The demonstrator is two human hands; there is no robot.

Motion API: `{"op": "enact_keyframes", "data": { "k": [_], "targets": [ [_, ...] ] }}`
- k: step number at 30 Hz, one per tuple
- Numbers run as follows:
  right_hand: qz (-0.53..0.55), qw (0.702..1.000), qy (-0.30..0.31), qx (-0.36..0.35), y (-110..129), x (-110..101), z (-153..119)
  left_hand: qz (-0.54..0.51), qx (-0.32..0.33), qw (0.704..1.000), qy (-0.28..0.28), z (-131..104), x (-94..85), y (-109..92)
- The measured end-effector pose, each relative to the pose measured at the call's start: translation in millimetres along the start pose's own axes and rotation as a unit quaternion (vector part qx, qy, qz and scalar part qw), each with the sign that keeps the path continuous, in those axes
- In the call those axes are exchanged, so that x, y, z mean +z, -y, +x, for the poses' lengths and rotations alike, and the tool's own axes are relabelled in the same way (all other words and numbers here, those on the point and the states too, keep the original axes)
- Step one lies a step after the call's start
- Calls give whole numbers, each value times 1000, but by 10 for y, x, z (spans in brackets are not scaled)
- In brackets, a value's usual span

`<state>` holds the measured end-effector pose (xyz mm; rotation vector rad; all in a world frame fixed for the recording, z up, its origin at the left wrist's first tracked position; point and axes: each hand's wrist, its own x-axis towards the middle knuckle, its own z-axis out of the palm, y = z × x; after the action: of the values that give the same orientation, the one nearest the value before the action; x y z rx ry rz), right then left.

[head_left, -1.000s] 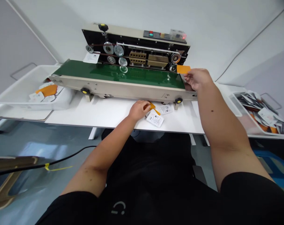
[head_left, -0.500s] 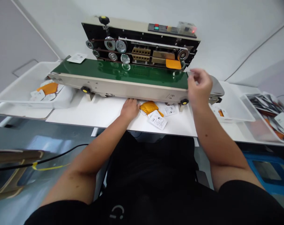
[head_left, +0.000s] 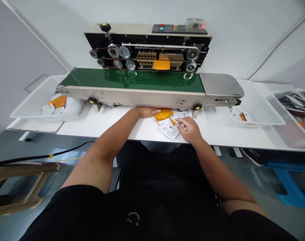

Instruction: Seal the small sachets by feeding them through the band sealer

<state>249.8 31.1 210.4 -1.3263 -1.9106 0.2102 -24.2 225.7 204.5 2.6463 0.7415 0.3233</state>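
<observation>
My left hand [head_left: 149, 112] rests on the table against the left edge of an orange packet [head_left: 164, 114]; whether its fingers grip anything is hidden. White printed packets [head_left: 169, 129] lie overlapping beside and below the orange one. My right hand [head_left: 189, 129] is at the right edge of this pile, its fingers bent and apart, fingertips near the white packets. Another orange packet [head_left: 161, 65] hangs at the middle of the sealing machine [head_left: 147, 40], above the green conveyor belt [head_left: 132, 81].
A white bin [head_left: 29, 112] with packets stands at the left. Another bin [head_left: 265, 122] and a clear bin [head_left: 290, 140] full of packets stand at the right. A brown stool [head_left: 24, 201] and a blue stool [head_left: 288, 190] are on the floor.
My right hand has come down from the belt's right end to the pile. My left hand has shifted to the orange packet. The packet in the machine has travelled left.
</observation>
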Motion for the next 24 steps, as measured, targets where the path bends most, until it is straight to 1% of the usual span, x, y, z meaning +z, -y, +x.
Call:
{"op": "enact_keyframes", "data": {
  "k": [2,5,7,8,10,13,16,18,21,24],
  "targets": [
    [-9,998,47,-51,-3,7,23,-12,15,1000,13,-20,6,-19],
    [-30,981,151,-116,1,32,24,-8,5,1000,21,-95,7,-85],
    [-51,967,209,-134,7,46,10,7,-22,1000,21,-172,-10,-155],
    [-60,962,227,-136,10,50,3,13,-36,999,22,-216,-23,-194],
    [-70,958,244,-135,16,50,-6,23,-51,998,22,-316,-51,-267],
    [-66,960,241,-128,24,40,-10,33,-35,999,-1,-489,-75,-341],
    [-49,968,221,-112,18,39,-24,61,-14,997,-51,-671,-60,-365],
    [-28,975,198,-95,2,42,-37,87,-15,993,-83,-768,-36,-367],
    [21,986,148,-72,-38,35,-45,116,-26,986,-119,-841,-3,-368],
    [59,996,63,-38,-86,8,-43,125,-43,977,-165,-840,-1,-379]
  ]
}}
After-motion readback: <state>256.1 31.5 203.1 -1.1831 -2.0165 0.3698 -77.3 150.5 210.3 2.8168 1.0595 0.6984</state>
